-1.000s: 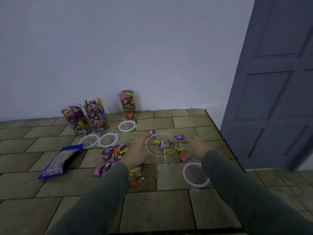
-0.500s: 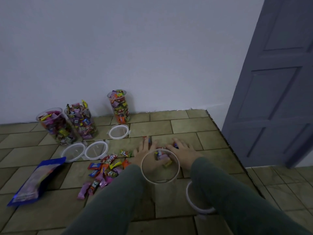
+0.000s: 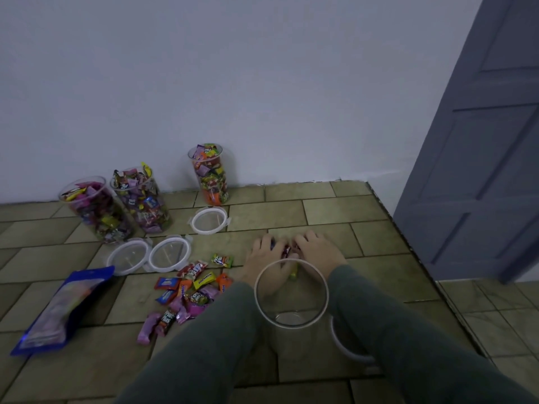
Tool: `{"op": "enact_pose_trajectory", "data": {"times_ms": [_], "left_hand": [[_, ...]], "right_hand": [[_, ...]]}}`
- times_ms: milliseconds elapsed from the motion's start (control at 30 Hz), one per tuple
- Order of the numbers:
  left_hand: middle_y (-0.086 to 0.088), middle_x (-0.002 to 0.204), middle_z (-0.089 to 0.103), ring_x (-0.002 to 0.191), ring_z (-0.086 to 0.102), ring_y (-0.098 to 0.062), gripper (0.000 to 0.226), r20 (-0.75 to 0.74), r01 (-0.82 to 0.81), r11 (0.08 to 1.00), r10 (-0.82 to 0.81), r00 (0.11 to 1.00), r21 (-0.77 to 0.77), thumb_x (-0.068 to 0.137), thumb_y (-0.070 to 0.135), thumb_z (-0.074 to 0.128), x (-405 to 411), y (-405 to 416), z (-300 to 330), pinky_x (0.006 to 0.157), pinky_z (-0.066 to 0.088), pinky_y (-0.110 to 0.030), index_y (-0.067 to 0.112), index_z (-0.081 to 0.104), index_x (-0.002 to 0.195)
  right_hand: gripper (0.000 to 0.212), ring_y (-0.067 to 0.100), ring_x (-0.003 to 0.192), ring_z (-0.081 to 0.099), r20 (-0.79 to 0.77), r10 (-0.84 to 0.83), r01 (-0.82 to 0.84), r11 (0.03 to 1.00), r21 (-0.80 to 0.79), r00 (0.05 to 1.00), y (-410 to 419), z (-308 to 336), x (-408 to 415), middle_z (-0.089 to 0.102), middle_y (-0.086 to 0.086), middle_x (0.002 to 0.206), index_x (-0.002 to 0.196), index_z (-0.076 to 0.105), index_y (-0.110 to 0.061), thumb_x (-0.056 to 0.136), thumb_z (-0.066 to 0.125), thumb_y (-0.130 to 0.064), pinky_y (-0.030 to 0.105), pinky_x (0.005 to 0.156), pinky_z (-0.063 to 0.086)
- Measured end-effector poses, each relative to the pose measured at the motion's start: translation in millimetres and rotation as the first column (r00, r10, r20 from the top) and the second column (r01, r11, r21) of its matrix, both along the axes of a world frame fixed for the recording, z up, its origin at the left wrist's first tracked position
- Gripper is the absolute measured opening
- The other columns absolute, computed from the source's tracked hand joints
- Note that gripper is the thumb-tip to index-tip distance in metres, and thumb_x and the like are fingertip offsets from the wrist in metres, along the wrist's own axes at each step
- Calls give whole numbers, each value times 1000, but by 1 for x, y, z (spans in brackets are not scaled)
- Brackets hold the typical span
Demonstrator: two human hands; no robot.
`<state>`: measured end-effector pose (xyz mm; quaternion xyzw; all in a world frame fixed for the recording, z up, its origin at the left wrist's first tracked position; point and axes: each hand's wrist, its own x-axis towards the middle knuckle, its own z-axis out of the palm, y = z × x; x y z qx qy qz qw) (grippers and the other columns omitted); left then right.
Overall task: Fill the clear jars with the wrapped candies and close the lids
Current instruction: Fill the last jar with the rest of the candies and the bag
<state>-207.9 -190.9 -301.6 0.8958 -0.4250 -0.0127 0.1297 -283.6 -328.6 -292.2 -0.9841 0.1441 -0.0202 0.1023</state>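
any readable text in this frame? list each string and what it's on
"mentos": yellow candy wrapper in the loose pile on the floor.
White lettering on the red wrapper, the green wrapper and the dark wrapper: too blurred to read.
Blue bag at left: print too blurred to read.
Wrappers in the three filled jars: too small to read.
Lids, empty jar, wall and door: no text.

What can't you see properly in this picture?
Head view only:
- Candies between the left hand and right hand: mostly covered by the fingers, so their number and the grip are unclear.
- Fourth lid: largely hidden behind the right sleeve.
- Blue bag: print too blurred to read.
- Door: cut off by the right edge.
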Motion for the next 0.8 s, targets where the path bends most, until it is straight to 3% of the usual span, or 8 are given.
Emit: {"op": "enact_pose_trajectory", "data": {"times_ms": [100,267,400,500,633,733,800], "left_hand": [[-5,140,34,119,36,-22,69,10,24,998,-24,1000,58,87,65,27,-6,0,0,98,37,-36,26,36,143],[-10,131,36,113,43,-26,39,-116,-24,992,39,993,123,97,35,46,-2,-8,12,84,34,-30,19,43,133],[-12,134,33,112,48,-26,38,-163,-118,963,160,973,242,97,23,50,-3,-18,16,82,38,-33,15,40,133],[-14,133,36,114,49,-27,37,-189,-155,947,213,958,281,97,20,50,-4,-21,16,84,40,-34,12,39,132],[-16,129,45,114,49,-30,26,-302,-133,972,188,935,193,98,20,44,-1,-12,22,92,43,-39,8,45,121],[-12,121,55,104,51,-24,21,-363,-141,987,159,918,74,96,14,47,-1,5,33,85,42,-32,8,52,116],[-9,112,60,101,56,-23,18,-393,-179,980,133,910,-82,96,13,49,-5,19,39,79,43,-30,8,56,112]], "right_hand": [[28,29,100,57,8,-39,39,999,-23,999,3,1,2,58,11,114,116,50,-13,103,33,-30,41,81,49],[29,33,99,60,-16,-59,59,998,-16,998,9,7,0,63,16,110,110,50,-9,104,31,-30,35,71,40],[30,33,105,61,-89,-81,79,997,-23,993,16,19,-3,63,17,116,117,52,-4,105,31,-22,35,74,43],[31,32,106,61,-103,-143,151,986,76,984,19,26,-8,63,17,115,117,54,-4,103,35,-24,36,78,46],[27,30,97,63,-120,-247,272,919,284,961,18,33,-17,65,15,107,107,63,-4,98,49,-25,40,84,52],[28,28,93,64,-66,-344,332,809,485,937,17,37,-20,67,14,100,100,65,-3,98,51,-27,39,85,53],[25,22,90,63,33,-386,301,768,565,922,18,44,-22,66,7,96,98,65,-9,97,54,-32,33,82,51]]}}
